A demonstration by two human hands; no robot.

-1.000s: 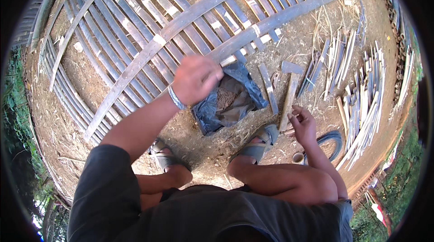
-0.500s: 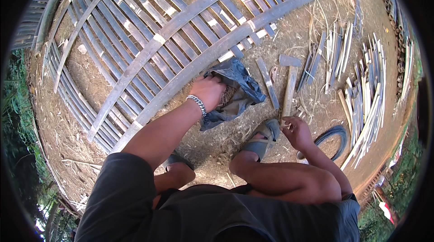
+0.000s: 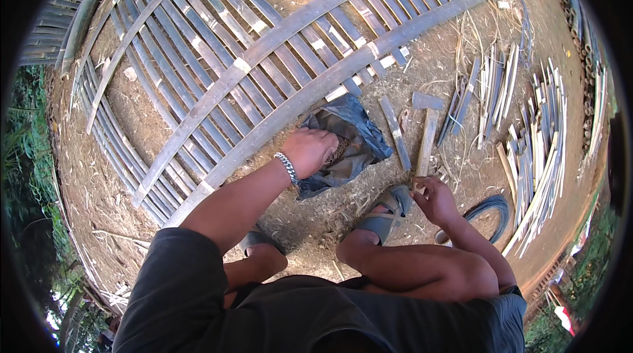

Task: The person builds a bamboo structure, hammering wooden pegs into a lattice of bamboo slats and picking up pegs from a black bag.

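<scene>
My left hand [image 3: 310, 150], a chain bracelet at its wrist, reaches into a crumpled black plastic bag [image 3: 362, 132] lying open on the ground. Its fingers curl down beside a heap of small brown pieces [image 3: 339, 149], perhaps nails, too small to make out. The fingertips are partly hidden, so I cannot see what they pinch. To the right, my right hand [image 3: 436, 201] is closed about the near end of a hammer's wooden handle [image 3: 427, 142]. The hammer head [image 3: 427, 100] rests on the dirt, pointing away from me. A flat bamboo strip [image 3: 394, 132] lies left of the hammer.
A large lattice of bamboo slats [image 3: 247, 63] spreads across the ground beyond the bag. On the right lie bundles of split bamboo sticks [image 3: 544, 155] and a coil of dark wire [image 3: 491, 211]. My sandalled foot [image 3: 382, 218] is close to the hammer handle.
The whole view has shifted a little, so the scene sits lower. My left hand has drawn slightly toward me within the bag's opening. My right hand stays at the hammer handle.
</scene>
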